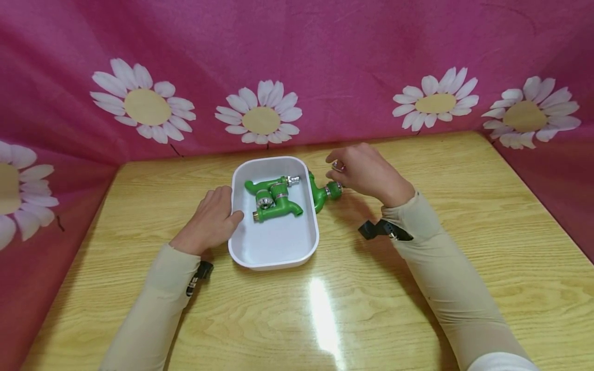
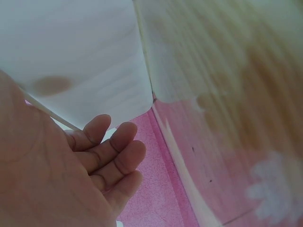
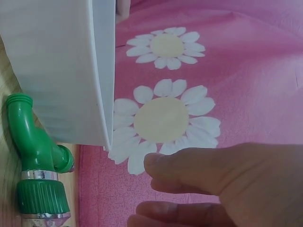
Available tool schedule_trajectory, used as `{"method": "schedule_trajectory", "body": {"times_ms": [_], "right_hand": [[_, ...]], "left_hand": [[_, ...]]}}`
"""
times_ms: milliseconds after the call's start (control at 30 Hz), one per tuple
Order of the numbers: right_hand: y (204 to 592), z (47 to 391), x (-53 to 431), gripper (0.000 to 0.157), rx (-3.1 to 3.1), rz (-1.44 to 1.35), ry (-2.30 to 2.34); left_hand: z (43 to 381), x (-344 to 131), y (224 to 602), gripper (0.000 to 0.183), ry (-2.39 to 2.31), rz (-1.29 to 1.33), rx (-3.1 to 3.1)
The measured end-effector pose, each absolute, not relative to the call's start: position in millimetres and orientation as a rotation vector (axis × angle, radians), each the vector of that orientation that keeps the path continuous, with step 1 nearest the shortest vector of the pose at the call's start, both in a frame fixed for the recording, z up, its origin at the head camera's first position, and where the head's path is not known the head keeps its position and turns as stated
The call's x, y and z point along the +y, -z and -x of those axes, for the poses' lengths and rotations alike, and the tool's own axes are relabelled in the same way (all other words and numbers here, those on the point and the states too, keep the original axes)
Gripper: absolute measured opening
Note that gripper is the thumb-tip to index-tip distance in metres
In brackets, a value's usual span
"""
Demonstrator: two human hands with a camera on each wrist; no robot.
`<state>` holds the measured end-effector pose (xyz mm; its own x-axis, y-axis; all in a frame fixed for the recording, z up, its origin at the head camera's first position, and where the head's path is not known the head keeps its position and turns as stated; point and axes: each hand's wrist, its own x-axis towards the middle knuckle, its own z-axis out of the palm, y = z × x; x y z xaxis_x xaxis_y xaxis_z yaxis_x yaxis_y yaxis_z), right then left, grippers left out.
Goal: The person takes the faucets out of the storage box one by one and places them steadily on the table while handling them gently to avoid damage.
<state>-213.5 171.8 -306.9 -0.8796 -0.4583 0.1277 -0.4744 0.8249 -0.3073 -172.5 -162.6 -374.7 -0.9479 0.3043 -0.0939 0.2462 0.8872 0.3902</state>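
Note:
A white plastic tub (image 1: 274, 247) stands on the table. My left hand (image 1: 209, 219) grips its left rim, thumb over the edge and fingers outside; the left wrist view shows these fingers (image 2: 120, 156) bent beside the wall. Inside lie two green plastic taps, one with a silvery nozzle (image 1: 265, 184), the other with a brass thread (image 1: 280, 210). A green Y-shaped hose connector (image 1: 320, 196) with a ribbed collar lies against the tub's right side. Just above that collar hovers my right hand (image 1: 364, 170), thumb and fingers apart. A small silvery glint shows at its fingers; I cannot tell what it is.
The wooden table (image 1: 394, 319) ends at the back against a pink curtain (image 1: 334, 62) with big white daisies. Curtain also hangs on both sides. Small black cameras (image 1: 378, 229) are strapped under the wrists.

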Motion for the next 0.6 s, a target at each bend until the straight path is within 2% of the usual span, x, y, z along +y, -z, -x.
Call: {"method": "schedule_trajectory", "body": {"times_ms": [600], "right_hand": [[300.2, 209.4, 166.7, 0.033, -2.911, -0.833, -0.473]], "left_hand": [[174.3, -161.7, 373.4, 0.054, -0.57, -0.401, 2.884]]}}
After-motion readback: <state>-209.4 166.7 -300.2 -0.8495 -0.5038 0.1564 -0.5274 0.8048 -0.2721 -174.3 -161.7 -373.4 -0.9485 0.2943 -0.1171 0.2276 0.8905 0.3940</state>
